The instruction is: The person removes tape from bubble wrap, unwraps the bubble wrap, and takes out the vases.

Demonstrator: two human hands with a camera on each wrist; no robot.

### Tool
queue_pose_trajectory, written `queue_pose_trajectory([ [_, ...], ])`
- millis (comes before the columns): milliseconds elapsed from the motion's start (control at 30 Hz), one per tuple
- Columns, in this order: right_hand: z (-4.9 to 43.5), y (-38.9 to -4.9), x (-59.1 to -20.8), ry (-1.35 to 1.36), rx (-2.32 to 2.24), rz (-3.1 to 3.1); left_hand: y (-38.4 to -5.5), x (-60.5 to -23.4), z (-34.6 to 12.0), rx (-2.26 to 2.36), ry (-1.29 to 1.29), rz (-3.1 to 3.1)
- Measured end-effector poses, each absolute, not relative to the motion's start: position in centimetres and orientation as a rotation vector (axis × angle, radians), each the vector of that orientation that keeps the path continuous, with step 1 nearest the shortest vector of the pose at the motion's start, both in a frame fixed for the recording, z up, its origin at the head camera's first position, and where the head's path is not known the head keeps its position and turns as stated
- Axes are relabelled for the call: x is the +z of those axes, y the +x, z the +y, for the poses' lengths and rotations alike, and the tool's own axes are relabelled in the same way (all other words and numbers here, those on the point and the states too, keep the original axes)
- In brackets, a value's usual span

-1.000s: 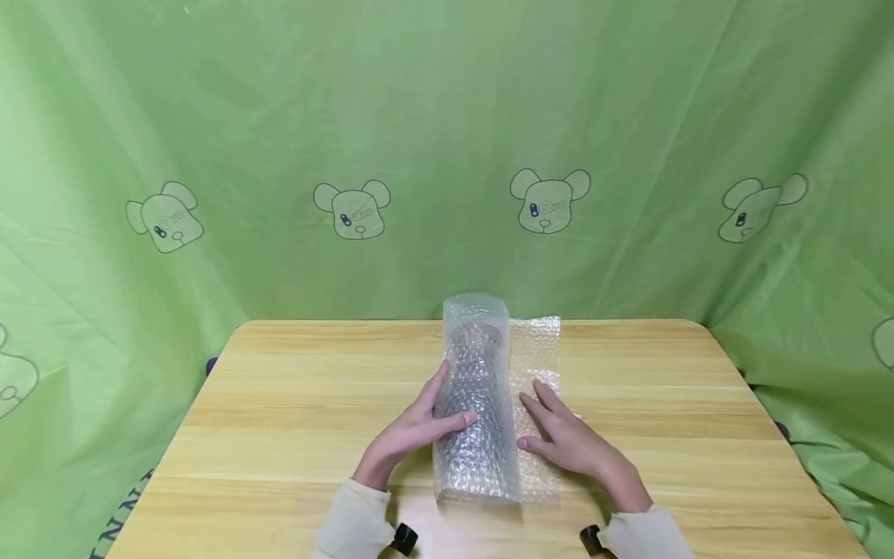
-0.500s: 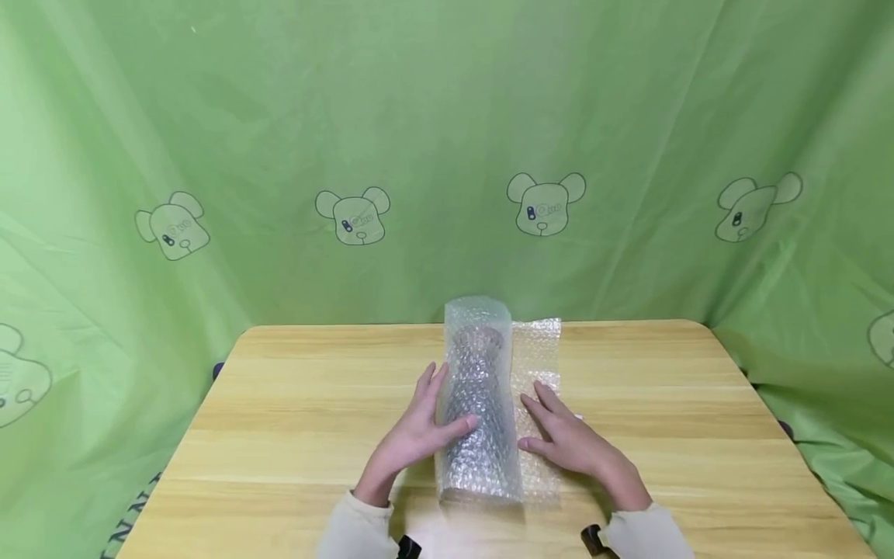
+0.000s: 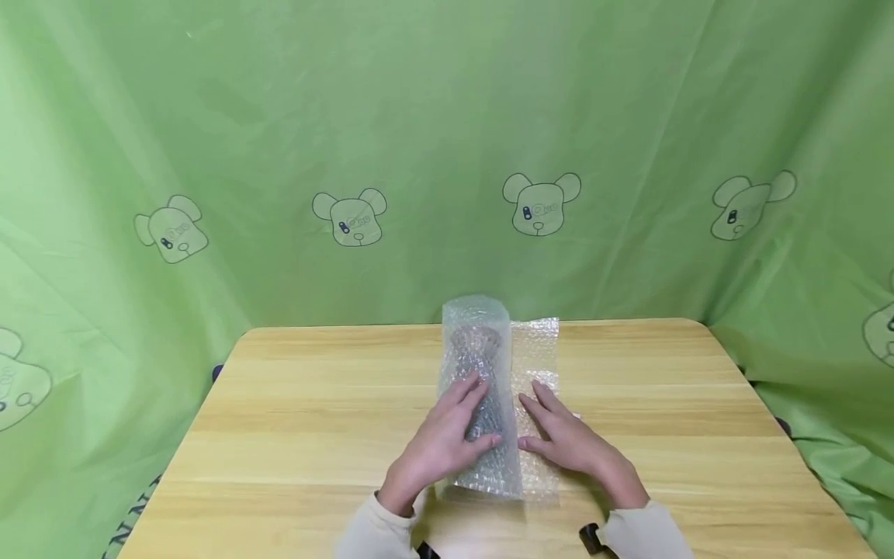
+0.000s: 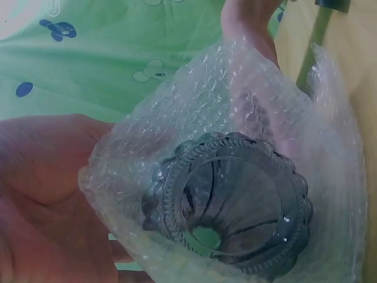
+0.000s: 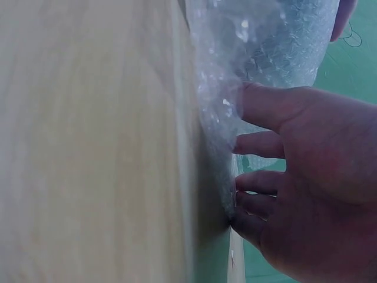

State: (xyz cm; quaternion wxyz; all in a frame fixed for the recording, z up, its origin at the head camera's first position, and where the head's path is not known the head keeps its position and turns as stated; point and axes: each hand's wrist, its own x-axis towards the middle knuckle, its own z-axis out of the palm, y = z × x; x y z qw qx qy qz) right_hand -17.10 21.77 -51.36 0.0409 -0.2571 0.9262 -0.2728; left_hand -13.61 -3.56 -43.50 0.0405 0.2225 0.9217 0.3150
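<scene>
A clear glass vase (image 4: 259,194) with a scalloped rim lies on its side inside bubble wrap (image 3: 477,310). Through the layers its ribbed body looks grey. My left hand (image 3: 441,440) rests over the top of the wrapped vase, fingers extended towards the far end and thumb apart. To the right, a loose flap of the wrap (image 3: 536,345) lies flat on the table. On that flap my right hand (image 3: 569,439) presses with spread, fairly straight fingers; in the right wrist view its fingertips (image 5: 250,224) touch the plastic's edge.
The wooden table (image 3: 314,404) has rounded far corners. A green curtain (image 3: 433,101) with bear-head prints hangs behind it and down both sides. The wrap's far end reaches the table's back edge. A small white bit (image 3: 577,416) shows beside the right hand.
My left hand has moved right, from the left side of the wrapped vase up onto its top. The right hand keeps its place on the flap.
</scene>
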Motion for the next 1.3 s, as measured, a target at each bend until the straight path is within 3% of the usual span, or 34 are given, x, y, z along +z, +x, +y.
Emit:
queue_pose_trajectory([
  [500, 21.9, -17.0, -51.3, -0.755, -0.854, 2.814, -14.7, -44.0, -7.6, 1.299, 0.756, 2.583],
  [1300, 21.7, -17.1, -51.3, -0.745, -0.869, 2.785, -15.7, -44.5, -12.8, 1.45, 0.784, 2.348],
])
